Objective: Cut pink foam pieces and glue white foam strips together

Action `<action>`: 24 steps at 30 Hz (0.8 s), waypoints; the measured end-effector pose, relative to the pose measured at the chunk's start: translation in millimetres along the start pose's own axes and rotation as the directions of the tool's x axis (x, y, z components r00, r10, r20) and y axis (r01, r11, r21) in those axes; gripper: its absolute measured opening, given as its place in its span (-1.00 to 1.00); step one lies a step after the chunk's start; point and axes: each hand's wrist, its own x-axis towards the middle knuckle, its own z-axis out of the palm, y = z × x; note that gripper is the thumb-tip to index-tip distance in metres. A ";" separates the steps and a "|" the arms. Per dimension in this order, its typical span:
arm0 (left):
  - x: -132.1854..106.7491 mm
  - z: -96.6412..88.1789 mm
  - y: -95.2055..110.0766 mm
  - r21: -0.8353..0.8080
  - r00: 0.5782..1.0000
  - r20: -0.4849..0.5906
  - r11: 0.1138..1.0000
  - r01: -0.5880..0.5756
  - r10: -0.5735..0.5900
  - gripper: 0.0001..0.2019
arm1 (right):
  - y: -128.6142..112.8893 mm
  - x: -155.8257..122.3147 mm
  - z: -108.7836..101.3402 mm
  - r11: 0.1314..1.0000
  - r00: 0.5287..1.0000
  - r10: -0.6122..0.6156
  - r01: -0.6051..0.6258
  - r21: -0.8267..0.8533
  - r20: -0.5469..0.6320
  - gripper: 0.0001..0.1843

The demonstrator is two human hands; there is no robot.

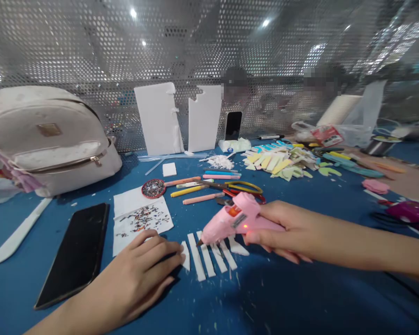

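Observation:
My right hand (282,232) is wrapped round the handle of a pink hot glue gun (218,225), its small light glowing orange. The gun's nozzle points down and left, at or just above the upper part of a white strip (196,260). Several such white strips lie side by side on the blue table. On the left, my left hand (146,270) rests palm down with its fingers loosely bent. Its fingertips touch the short leftmost white piece (185,256). Behind the hand lies a white paper (127,202) strewn with dark and orange bits.
A black phone (73,251) and a white plastic knife (19,232) lie left, before a pale backpack (45,139). Scissors (246,187), markers (195,199) and a round red-rimmed dish (153,188) sit mid-table. Cut paper pieces (282,160) are heaped behind. White boards (158,121) lean on the perforated metal wall.

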 end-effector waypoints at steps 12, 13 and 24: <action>3.7 -1.7 0.2 -0.017 0.999 -0.043 1.000 -0.008 0.008 -0.66 | -11.1 29.4 1.7 0.985 0.990 -0.096 0.109 -0.136 0.101 -0.54; 3.6 -1.4 0.3 -0.021 0.999 -0.046 1.000 -0.005 0.004 -0.66 | -11.0 29.9 1.8 0.983 0.992 -0.086 0.100 -0.152 0.096 -0.52; 2.9 -1.1 -0.1 -0.019 0.999 -0.040 1.000 -0.007 0.006 -0.66 | -8.0 31.5 0.1 0.972 0.992 -0.085 0.102 -0.210 0.088 -0.47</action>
